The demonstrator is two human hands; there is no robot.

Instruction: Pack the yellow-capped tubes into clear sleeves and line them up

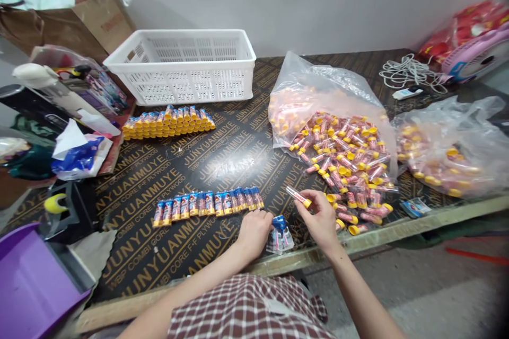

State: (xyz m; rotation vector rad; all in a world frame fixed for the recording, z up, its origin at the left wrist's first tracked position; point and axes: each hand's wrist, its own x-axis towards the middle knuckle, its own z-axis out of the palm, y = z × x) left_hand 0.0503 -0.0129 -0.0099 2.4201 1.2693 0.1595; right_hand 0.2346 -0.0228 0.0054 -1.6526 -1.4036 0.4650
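My right hand (319,218) pinches a small clear tube (298,197) with pink contents and a yellow cap, tilted above the table. My left hand (254,230) rests with curled fingers at the right end of a row of blue-labelled tubes (207,204); whether anything is between its fingertips is hidden. Just right of those fingers lies a small stack of blue and clear wrappers (280,234). Beyond my right hand, a heap of unlabelled pink tubes with yellow caps (350,159) spills from a clear plastic bag (330,82).
A white basket (178,82) stands at the back, with stacked labelled tubes (169,123) before it. Another bag of tubes (449,153) sits right, near a cable (411,71) and pink fan (477,55). A tape dispenser (66,209) and purple dustpan (37,286) are left.
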